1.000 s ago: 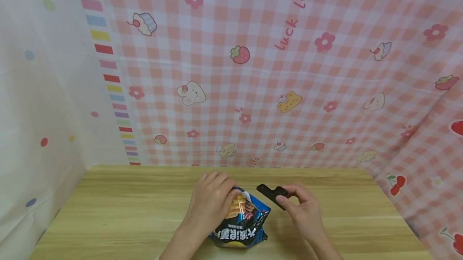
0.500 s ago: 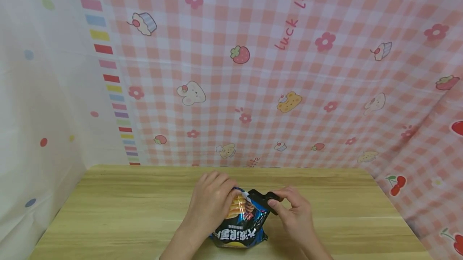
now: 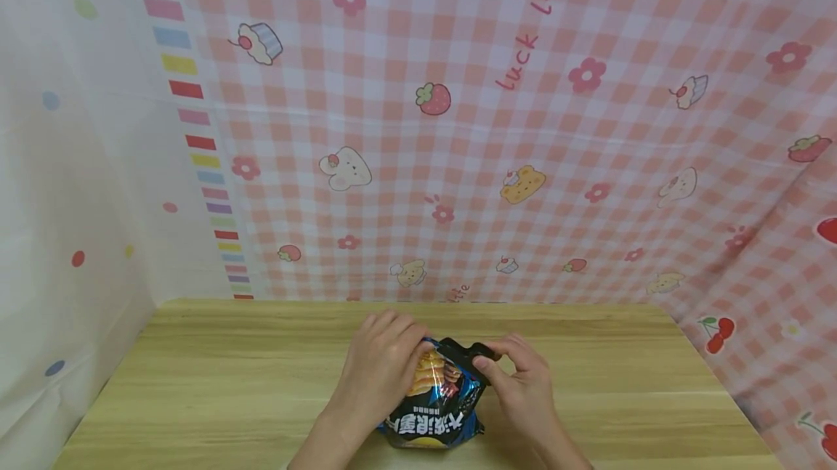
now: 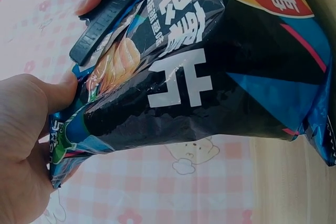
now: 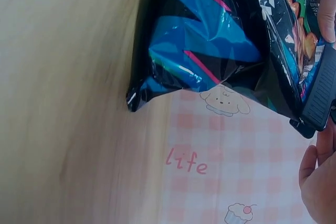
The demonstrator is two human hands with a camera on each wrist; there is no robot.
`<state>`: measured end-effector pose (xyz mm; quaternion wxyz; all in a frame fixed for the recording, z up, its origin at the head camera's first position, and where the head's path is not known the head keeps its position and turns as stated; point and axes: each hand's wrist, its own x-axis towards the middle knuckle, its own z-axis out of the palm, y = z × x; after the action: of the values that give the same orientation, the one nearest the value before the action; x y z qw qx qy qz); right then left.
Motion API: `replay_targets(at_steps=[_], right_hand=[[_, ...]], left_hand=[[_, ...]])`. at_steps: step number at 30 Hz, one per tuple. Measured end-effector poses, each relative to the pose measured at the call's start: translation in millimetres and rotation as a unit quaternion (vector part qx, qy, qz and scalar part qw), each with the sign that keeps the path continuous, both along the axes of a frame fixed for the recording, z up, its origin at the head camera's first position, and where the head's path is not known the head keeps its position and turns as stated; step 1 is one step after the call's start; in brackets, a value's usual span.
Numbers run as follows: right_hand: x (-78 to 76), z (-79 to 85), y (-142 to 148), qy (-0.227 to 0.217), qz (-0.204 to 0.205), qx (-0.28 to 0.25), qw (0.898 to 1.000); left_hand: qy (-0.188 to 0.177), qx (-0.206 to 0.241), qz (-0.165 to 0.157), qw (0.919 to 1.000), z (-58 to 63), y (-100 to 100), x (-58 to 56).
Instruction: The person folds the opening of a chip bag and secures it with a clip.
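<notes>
A black and blue chip bag (image 3: 434,408) with pictured ridged chips and white lettering stands on the table, its top edge pointing away. My left hand (image 3: 382,357) pinches the left part of that edge; in the left wrist view the thumb (image 4: 64,90) presses the front and the other fingers are behind. A black bag clip (image 3: 459,355) lies along the edge's right part. In the right wrist view, the clip (image 5: 321,93) has one jaw over the front and the other showing behind. My right hand (image 3: 523,379) pinches the clip's handle between thumb and fingers.
The wood-grain table (image 3: 248,383) spreads to both sides of the bag. Behind it hangs a pink checked cloth (image 3: 392,223), with a pale dotted cloth (image 3: 78,187) at left and another checked cloth (image 3: 771,281) at right.
My right hand has moved left, bringing the clip from beside the bag onto its top edge and further along it. The left hand and bag stay nearly still.
</notes>
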<state>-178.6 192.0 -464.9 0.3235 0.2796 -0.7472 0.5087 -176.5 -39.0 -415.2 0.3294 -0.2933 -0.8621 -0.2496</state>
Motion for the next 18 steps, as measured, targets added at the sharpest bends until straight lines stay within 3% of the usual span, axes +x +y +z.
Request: replay_targets(at_steps=[18], right_hand=[[-3.1,2.8,-13,-0.017,0.002,-0.013,1.000]], left_hand=[[0.000,-0.002,-0.016,0.9999,-1.4,-3,-1.0]])
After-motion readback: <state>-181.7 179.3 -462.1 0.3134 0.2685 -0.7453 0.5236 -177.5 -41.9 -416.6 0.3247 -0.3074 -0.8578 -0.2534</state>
